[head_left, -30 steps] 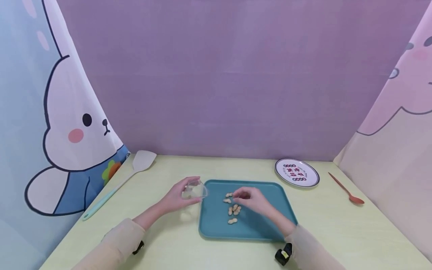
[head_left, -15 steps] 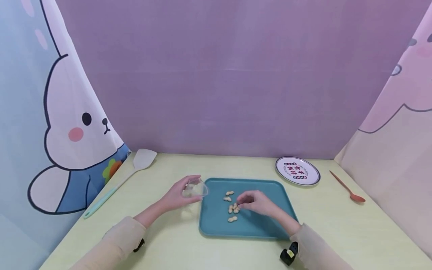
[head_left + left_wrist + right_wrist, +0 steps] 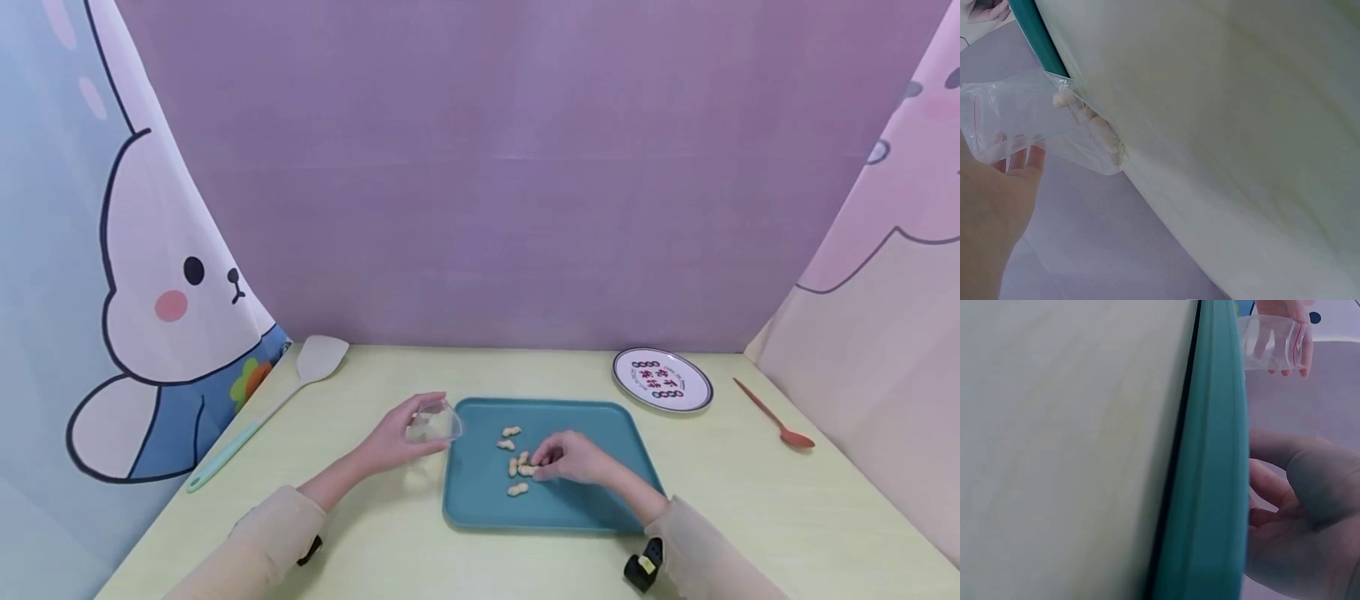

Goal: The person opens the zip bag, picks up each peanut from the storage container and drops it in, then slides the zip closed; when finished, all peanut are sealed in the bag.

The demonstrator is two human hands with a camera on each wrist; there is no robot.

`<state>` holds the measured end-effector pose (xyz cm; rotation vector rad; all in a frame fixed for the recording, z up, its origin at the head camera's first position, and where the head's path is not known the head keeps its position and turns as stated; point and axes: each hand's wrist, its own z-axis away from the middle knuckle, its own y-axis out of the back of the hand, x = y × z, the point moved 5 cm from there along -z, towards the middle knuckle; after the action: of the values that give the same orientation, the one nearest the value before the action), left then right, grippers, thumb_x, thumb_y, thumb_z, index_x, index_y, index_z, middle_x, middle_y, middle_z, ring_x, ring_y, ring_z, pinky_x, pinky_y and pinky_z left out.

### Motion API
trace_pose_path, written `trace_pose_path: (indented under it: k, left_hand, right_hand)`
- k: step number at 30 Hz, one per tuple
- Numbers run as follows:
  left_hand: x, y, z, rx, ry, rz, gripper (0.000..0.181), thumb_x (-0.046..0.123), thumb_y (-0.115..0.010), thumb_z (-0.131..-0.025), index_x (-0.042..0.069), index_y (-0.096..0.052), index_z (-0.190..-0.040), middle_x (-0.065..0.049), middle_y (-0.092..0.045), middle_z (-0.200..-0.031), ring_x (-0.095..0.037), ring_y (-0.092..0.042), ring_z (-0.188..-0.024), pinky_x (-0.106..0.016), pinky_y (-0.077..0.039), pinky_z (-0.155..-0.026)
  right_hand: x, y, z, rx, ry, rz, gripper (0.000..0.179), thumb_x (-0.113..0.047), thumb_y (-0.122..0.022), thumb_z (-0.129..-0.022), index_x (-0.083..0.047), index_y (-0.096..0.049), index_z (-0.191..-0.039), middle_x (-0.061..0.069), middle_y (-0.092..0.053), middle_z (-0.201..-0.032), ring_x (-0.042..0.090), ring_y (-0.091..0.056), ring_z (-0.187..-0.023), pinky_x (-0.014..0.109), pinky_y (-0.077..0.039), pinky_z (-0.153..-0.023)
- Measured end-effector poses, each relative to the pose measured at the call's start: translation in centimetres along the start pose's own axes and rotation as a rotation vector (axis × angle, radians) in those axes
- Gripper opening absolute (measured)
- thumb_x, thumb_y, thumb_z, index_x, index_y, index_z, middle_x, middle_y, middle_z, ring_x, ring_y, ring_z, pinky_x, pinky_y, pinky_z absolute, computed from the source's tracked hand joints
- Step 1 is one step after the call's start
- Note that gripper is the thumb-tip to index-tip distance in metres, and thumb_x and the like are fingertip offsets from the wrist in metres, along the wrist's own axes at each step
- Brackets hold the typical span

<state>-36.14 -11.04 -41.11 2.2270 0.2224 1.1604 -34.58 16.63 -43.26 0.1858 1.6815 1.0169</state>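
My left hand (image 3: 397, 433) holds a clear zip bag (image 3: 435, 423) by its mouth, just off the tray's left edge. In the left wrist view several peanuts (image 3: 1105, 134) lie in the bottom of the bag. On the teal tray (image 3: 585, 508) several more peanuts (image 3: 517, 490) are scattered. My right hand (image 3: 573, 458) is low over the tray, thumb and forefinger at one peanut (image 3: 527, 471) of the middle cluster, pinching at its right end. The tray's rim (image 3: 1213, 456) hides those fingertips in the right wrist view.
A white plate (image 3: 662, 381) with red lettering lies at the back right, with a reddish-brown spoon (image 3: 776, 421) beyond it. A spatula (image 3: 273, 407) with a mint handle lies at the left. A purple curtain (image 3: 480, 175) stands behind the pale table (image 3: 390, 533).
My right hand has come down and toward me, from the far peanuts to the middle cluster. The left hand and bag have stayed nearly still.
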Motion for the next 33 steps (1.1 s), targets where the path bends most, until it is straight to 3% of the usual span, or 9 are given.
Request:
trace_pose_path:
  k: [9,14,21,27,33]
  left_hand:
    - [0.2,0.1,-0.1,0.031,-0.026,-0.04,0.068,0.029,-0.078,-0.076,0.007,-0.048,-0.133,-0.006,-0.062,-0.122,-0.024,-0.056,-0.113,-0.043,-0.048,-0.087]
    - [0.3,0.2,-0.2,0.009,0.008,-0.004,0.068,0.026,-0.078,-0.077,0.007,-0.046,-0.134,-0.009,-0.06,-0.125,-0.027,-0.055,-0.116,-0.049,-0.046,-0.091]
    - [0.2,0.3,-0.2,0.004,0.012,-0.007,0.067,0.029,-0.077,-0.078,0.01,-0.047,-0.134,-0.006,-0.06,-0.125,-0.025,-0.055,-0.116,-0.047,-0.046,-0.091]
    - [0.0,0.2,0.1,0.008,0.003,-0.004,0.068,0.03,-0.078,-0.077,0.009,-0.048,-0.134,-0.006,-0.061,-0.124,-0.025,-0.055,-0.115,-0.05,-0.046,-0.091]
    - [0.0,0.3,0.0,0.014,0.01,0.008,0.067,0.028,-0.078,-0.076,0.011,-0.048,-0.133,-0.004,-0.061,-0.123,-0.023,-0.055,-0.116,-0.049,-0.046,-0.09]
  right_hand:
    - [-0.2,0.4,-0.1,0.019,-0.008,-0.001,0.013,-0.019,-0.07,-0.084,-0.007,-0.069,-0.089,0.001,-0.065,-0.08,0.007,-0.051,-0.064,0.022,-0.041,-0.055]
    - [-0.9,0.9,0.1,0.04,0.036,-0.039,0.014,-0.019,-0.068,-0.086,-0.006,-0.069,-0.093,0.006,-0.068,-0.082,0.012,-0.058,-0.069,0.023,-0.046,-0.058]
    - [-0.5,1.2,-0.3,0.115,0.037,-0.065,0.02,-0.025,-0.068,-0.086,-0.008,-0.068,-0.097,0.004,-0.068,-0.087,0.011,-0.061,-0.077,0.024,-0.05,-0.063]
    - [-1.4,1.0,-0.6,0.172,0.053,-0.14,0.017,-0.023,-0.067,-0.087,-0.008,-0.066,-0.095,0.007,-0.068,-0.09,0.012,-0.061,-0.079,0.025,-0.05,-0.065]
    - [-2.7,1.0,-1.5,0.226,0.074,-0.141,0.017,-0.027,-0.066,-0.088,-0.012,-0.068,-0.097,0.004,-0.068,-0.09,0.018,-0.062,-0.081,0.027,-0.05,-0.065]
